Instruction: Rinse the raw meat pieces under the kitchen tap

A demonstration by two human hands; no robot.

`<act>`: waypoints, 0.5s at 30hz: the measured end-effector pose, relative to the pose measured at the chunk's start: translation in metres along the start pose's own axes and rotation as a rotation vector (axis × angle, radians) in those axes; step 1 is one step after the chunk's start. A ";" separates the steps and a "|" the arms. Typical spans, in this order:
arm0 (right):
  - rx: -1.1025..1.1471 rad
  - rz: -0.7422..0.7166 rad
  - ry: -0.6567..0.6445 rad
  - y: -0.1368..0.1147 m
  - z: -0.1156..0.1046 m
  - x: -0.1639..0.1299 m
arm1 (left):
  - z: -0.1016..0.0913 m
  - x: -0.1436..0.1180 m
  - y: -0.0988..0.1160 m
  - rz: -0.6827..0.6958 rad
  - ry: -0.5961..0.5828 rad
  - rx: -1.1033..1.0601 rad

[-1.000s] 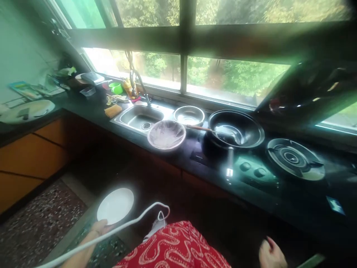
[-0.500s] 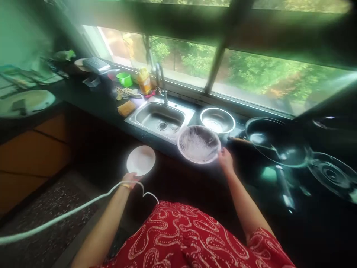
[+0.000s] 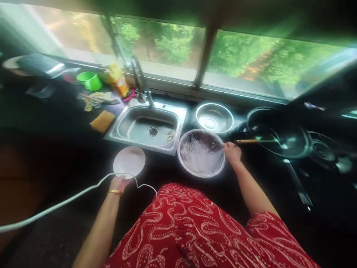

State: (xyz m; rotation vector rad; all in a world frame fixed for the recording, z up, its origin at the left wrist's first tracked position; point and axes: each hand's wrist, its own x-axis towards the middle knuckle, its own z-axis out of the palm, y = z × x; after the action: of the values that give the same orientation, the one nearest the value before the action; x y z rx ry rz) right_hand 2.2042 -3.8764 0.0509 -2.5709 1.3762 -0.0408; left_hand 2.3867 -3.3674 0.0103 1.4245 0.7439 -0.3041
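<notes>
My left hand [image 3: 119,183] is closed on the near rim of a white plate [image 3: 128,160], held in front of the sink's left part. A white cable [image 3: 69,199] crosses in front of that hand. My right hand [image 3: 232,153] grips the right rim of a wide metal bowl [image 3: 201,153], whose inside looks whitish and streaked; what is in it I cannot make out. The bowl sits low at the counter's front, just right of the steel sink [image 3: 147,126]. Behind it stands a second, shiny steel bowl [image 3: 214,118].
A sponge [image 3: 102,121], a yellow bottle [image 3: 118,80] and a green cup [image 3: 89,80] stand left of the faucet [image 3: 141,83]. On the right are a wok [image 3: 295,143] with a wooden-handled utensil [image 3: 248,141] and a pan's handle [image 3: 298,186].
The view has turned to the right and nearer the sink. Both hands still hold the plate and the bowl; the plate now appears closer to the sink's front edge.
</notes>
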 end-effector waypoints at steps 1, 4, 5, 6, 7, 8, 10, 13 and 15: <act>-0.022 0.010 0.014 -0.005 -0.001 -0.001 | 0.003 0.009 0.004 0.009 -0.038 0.033; 0.036 0.081 0.028 -0.014 -0.003 -0.003 | 0.016 0.033 0.017 0.026 -0.151 0.147; 0.089 0.117 0.029 -0.015 -0.004 -0.006 | 0.021 0.039 0.022 0.017 -0.181 0.188; 0.154 0.159 0.038 -0.014 -0.004 -0.011 | 0.027 0.044 0.026 0.003 -0.209 0.229; 0.223 0.202 0.056 -0.012 -0.003 -0.018 | 0.033 0.048 0.030 -0.014 -0.244 0.270; 0.288 0.244 0.084 -0.009 -0.001 -0.027 | 0.038 0.050 0.033 -0.031 -0.287 0.312; 0.390 0.317 0.157 0.003 0.007 -0.055 | 0.049 0.050 0.038 -0.069 -0.387 0.404; 0.581 0.481 0.222 0.033 0.031 -0.108 | 0.060 0.041 0.040 -0.121 -0.509 0.547; 0.839 0.703 0.227 0.061 0.050 -0.140 | 0.064 0.034 0.038 -0.164 -0.524 0.667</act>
State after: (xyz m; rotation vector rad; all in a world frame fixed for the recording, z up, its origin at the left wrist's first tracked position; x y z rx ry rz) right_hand 2.0826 -3.7840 0.0011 -1.3679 1.7630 -0.6460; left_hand 2.4532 -3.4147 0.0163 1.7916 0.3258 -1.0842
